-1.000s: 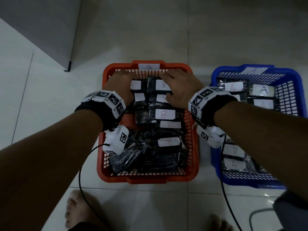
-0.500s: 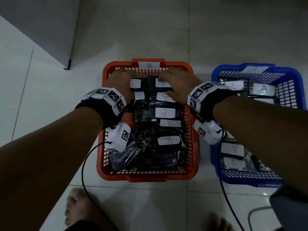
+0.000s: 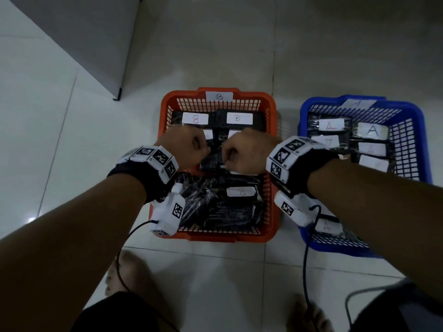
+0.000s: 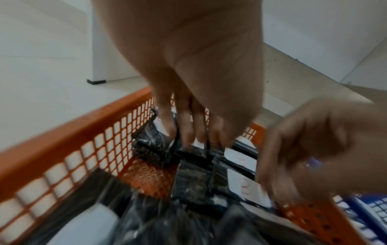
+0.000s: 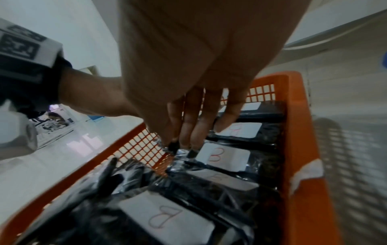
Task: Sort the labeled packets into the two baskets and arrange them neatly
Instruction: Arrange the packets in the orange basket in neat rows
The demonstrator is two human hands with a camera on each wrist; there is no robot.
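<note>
Our left hand and right hand meet knuckles-up, both arms outstretched, fingers curled downward.

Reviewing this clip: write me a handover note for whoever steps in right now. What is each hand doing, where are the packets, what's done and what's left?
Left hand: fingers curled down onto a black packet mid-basket; a firm grip is not clear.
Right hand: fingertips pinch the crinkled edge of a B packet.
Orange basket, tagged B, holds B packets; back two rows lie flat, the front pile is jumbled.
Blue basket, tagged A, holds A packets in rows.
Done: no packets visible outside the baskets.
Left: straighten the middle and front of the orange basket.
</note>
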